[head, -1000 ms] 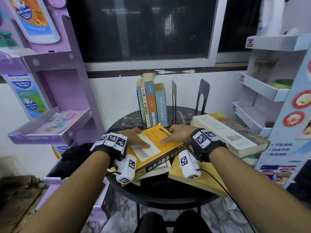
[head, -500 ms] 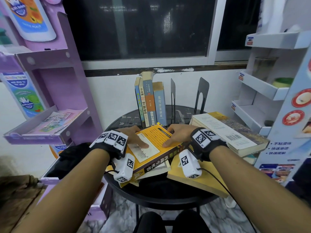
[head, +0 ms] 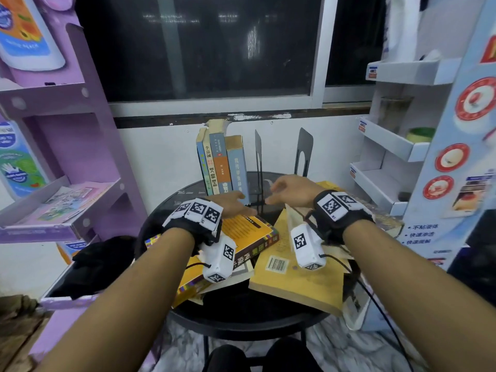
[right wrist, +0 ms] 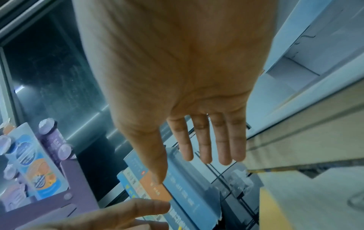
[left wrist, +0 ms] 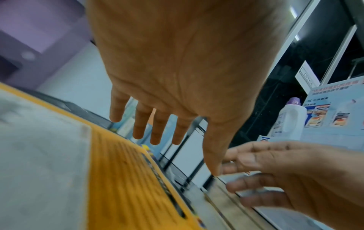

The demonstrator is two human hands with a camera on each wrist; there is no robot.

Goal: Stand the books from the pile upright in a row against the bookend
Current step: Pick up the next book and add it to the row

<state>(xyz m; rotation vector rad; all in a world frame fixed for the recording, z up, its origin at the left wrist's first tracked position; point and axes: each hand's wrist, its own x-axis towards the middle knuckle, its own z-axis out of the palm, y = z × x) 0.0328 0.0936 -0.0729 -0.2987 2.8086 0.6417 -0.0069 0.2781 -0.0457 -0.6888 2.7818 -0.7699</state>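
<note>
Plainly, an orange book [head: 248, 232] spine reads "西藏".

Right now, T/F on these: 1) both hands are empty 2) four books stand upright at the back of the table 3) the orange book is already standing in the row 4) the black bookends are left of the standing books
1) True: the left hand and right hand hold nothing, fingers straight.
2) True: four standing books form the row.
3) False: the orange book lies flat on the pile.
4) False: the black bookends stand to the right of the row, on the round table.
</note>
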